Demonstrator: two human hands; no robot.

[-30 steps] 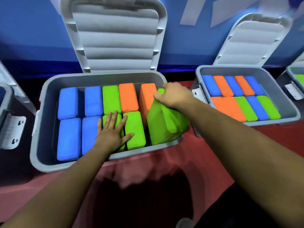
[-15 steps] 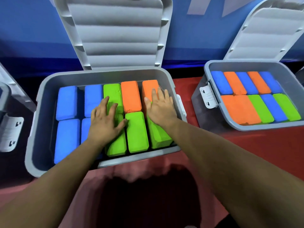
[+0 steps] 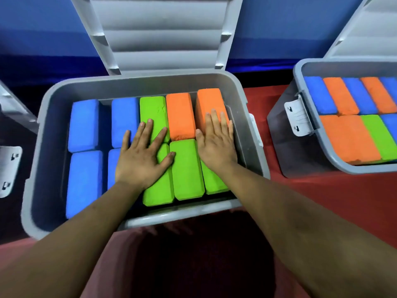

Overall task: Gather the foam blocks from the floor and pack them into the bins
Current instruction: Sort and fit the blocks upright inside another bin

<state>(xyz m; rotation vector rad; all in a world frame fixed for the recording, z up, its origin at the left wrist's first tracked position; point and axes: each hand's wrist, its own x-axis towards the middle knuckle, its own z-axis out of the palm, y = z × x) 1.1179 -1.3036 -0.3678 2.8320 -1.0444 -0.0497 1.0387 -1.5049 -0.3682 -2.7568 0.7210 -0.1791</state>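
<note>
A grey bin point(image 3: 46, 130) with its lid point(image 3: 159, 29) up holds two rows of blue, green and orange foam blocks. My left hand point(image 3: 142, 158) lies flat, fingers spread, on the green blocks point(image 3: 158, 190) in the middle. My right hand point(image 3: 216, 145) presses flat on the rightmost green block point(image 3: 212, 181), its fingertips reaching onto the tilted orange block point(image 3: 209, 102) behind it. Between my hands lie another green block point(image 3: 187, 171) and an orange block point(image 3: 180, 115).
A second grey bin point(image 3: 300, 69) full of blocks stands at the right on the red floor point(image 3: 333, 201), its white latch point(image 3: 297, 117) facing me. Part of another bin with a latch point(image 3: 8, 171) shows at the left edge. A blue wall stands behind.
One second ago my right hand gripped a green block at the bin's right end; that block now lies in the front row and the hand presses flat on it. My left hand slid slightly back.
</note>
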